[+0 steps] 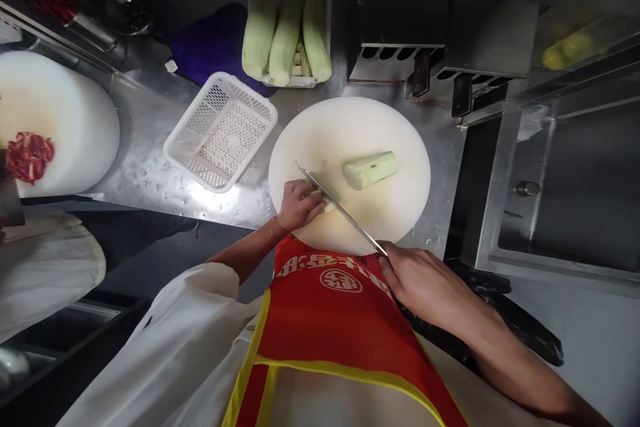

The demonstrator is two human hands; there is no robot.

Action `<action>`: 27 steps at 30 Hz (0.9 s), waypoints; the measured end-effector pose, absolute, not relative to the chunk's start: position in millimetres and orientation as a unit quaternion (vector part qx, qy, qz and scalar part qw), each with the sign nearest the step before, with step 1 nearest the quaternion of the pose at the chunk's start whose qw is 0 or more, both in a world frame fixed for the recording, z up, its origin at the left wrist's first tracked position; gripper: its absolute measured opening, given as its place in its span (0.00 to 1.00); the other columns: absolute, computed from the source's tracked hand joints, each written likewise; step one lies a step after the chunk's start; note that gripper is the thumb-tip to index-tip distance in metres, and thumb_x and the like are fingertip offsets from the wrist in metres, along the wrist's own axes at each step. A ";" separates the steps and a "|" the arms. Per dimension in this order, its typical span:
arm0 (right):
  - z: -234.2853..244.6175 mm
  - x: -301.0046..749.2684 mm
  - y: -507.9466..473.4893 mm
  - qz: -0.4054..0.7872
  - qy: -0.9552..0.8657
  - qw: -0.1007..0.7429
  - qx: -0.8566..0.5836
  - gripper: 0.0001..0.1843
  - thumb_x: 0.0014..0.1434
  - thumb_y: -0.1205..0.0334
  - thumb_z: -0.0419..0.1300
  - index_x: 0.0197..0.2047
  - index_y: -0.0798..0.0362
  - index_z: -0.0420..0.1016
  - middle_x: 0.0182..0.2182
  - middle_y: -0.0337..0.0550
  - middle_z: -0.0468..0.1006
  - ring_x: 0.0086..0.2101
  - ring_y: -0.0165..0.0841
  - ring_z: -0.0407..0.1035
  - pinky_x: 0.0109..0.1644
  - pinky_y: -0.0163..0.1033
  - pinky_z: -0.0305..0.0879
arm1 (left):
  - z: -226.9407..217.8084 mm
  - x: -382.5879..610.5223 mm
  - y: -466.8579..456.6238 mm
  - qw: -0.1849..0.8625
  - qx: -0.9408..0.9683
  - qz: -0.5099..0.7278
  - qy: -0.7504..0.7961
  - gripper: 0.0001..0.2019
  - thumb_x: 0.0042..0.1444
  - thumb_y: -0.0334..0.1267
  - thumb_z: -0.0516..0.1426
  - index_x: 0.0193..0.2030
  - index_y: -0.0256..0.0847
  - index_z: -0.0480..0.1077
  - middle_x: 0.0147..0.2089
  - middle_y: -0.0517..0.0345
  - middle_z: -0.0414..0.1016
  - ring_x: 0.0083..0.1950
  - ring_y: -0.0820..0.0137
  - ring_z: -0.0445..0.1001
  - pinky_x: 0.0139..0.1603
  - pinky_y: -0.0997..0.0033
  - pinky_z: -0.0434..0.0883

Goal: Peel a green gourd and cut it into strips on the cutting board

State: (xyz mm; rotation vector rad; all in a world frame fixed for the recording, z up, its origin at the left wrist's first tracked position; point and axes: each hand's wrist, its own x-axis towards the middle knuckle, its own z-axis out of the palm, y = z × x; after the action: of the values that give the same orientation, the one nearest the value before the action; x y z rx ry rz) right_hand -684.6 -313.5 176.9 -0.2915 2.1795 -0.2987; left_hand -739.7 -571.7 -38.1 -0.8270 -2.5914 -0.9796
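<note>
On the round white cutting board (380,127), my left hand (299,204) curls its fingers onto a pale green vegetable piece (327,201) at the board's near edge. My right hand (417,280) grips the handle of a cleaver (337,205), whose blade rests edge-down across that piece, right against my left fingers. A second peeled piece of the vegetable (371,169) lies free in the middle of the board, to the right of the blade.
An empty white perforated basket (220,130) sits left of the board. A basket of peeled gourds (287,33) stands behind it. Another round board with red meat (30,157) lies far left, near another person's sleeve (45,267). A sink (575,187) is on the right.
</note>
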 end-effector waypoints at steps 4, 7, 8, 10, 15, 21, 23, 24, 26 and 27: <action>165.8 -692.5 -320.2 -0.111 0.885 0.434 -0.128 0.14 0.70 0.66 0.46 0.50 0.56 0.71 0.35 0.52 0.84 0.37 0.44 0.80 0.35 0.42 0.55 | -37.2 -739.9 -570.6 0.124 -0.286 -0.328 -0.892 0.12 0.67 0.48 0.56 0.42 0.47 0.77 0.44 0.50 0.73 0.50 0.59 0.70 0.53 0.52 0.66; 140.1 -703.4 -334.1 -0.111 0.894 0.411 -0.136 0.14 0.70 0.66 0.47 0.50 0.57 0.72 0.36 0.53 0.84 0.37 0.44 0.80 0.36 0.41 0.57 | -38.1 -740.0 -571.1 0.121 -0.287 -0.334 -0.890 0.11 0.67 0.48 0.56 0.43 0.47 0.77 0.45 0.49 0.74 0.51 0.59 0.70 0.54 0.52 0.66; 129.3 -707.9 -340.7 -0.111 0.897 0.404 -0.138 0.14 0.70 0.66 0.47 0.49 0.57 0.72 0.36 0.54 0.84 0.38 0.44 0.80 0.36 0.40 0.58 | -38.5 -740.1 -571.6 0.112 -0.285 -0.336 -0.891 0.11 0.66 0.48 0.56 0.43 0.47 0.77 0.46 0.49 0.74 0.51 0.58 0.70 0.54 0.51 0.66; 108.4 -717.2 -354.8 -0.113 0.903 0.390 -0.142 0.15 0.70 0.66 0.46 0.48 0.58 0.73 0.38 0.55 0.84 0.39 0.44 0.80 0.38 0.40 0.60 | -38.9 -739.8 -572.8 0.097 -0.283 -0.339 -0.892 0.11 0.66 0.48 0.57 0.43 0.48 0.77 0.46 0.49 0.74 0.52 0.58 0.71 0.55 0.51 0.66; 81.6 -731.4 -374.0 -0.128 0.910 0.370 -0.135 0.16 0.71 0.65 0.46 0.49 0.58 0.74 0.41 0.57 0.84 0.41 0.44 0.79 0.42 0.40 0.65 | -34.8 -733.8 -572.6 0.152 -0.282 -0.349 -0.881 0.12 0.63 0.49 0.61 0.48 0.48 0.74 0.51 0.48 0.72 0.55 0.57 0.71 0.57 0.50 0.68; 74.9 -733.4 -366.2 -0.172 0.912 0.353 -0.121 0.16 0.70 0.63 0.48 0.50 0.57 0.75 0.41 0.56 0.84 0.41 0.43 0.78 0.42 0.39 0.64 | -32.8 -720.1 -562.9 0.124 -0.202 -0.364 -0.901 0.33 0.52 0.58 0.68 0.59 0.44 0.66 0.70 0.38 0.54 0.72 0.46 0.59 0.67 0.43 0.67; 72.4 -734.6 -359.7 -0.194 0.911 0.348 -0.108 0.15 0.69 0.63 0.49 0.49 0.57 0.76 0.42 0.55 0.85 0.40 0.42 0.78 0.42 0.38 0.63 | -30.3 -720.7 -560.5 0.098 -0.177 -0.368 -0.907 0.36 0.52 0.58 0.68 0.61 0.44 0.63 0.71 0.37 0.53 0.72 0.46 0.60 0.66 0.45 0.69; 71.4 -735.2 -355.3 -0.210 0.909 0.346 -0.100 0.15 0.69 0.63 0.49 0.48 0.56 0.76 0.41 0.54 0.85 0.40 0.41 0.78 0.42 0.38 0.62 | -27.5 -722.6 -559.9 0.092 -0.168 -0.369 -0.909 0.37 0.52 0.57 0.68 0.62 0.43 0.62 0.70 0.36 0.55 0.72 0.47 0.61 0.66 0.45 0.69; 70.0 -736.3 -344.5 -0.241 0.903 0.344 -0.087 0.15 0.69 0.63 0.50 0.47 0.55 0.77 0.40 0.51 0.85 0.40 0.39 0.77 0.40 0.36 0.61 | -19.1 -728.9 -560.1 0.089 -0.152 -0.363 -0.915 0.40 0.51 0.57 0.69 0.64 0.43 0.59 0.68 0.36 0.58 0.70 0.47 0.63 0.65 0.45 0.69; 69.7 -736.6 -338.4 -0.248 0.903 0.341 -0.082 0.15 0.68 0.63 0.50 0.46 0.55 0.78 0.39 0.51 0.85 0.39 0.38 0.77 0.40 0.36 0.61 | -14.1 -732.8 -560.7 0.087 -0.142 -0.353 -0.921 0.41 0.51 0.56 0.69 0.64 0.42 0.58 0.67 0.35 0.60 0.69 0.46 0.64 0.65 0.44 0.69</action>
State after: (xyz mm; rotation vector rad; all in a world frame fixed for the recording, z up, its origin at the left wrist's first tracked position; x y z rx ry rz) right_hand -736.6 -338.4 69.7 -0.2132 2.3493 -0.6440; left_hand -732.8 -560.7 -14.1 -0.4215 -2.7419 -1.0520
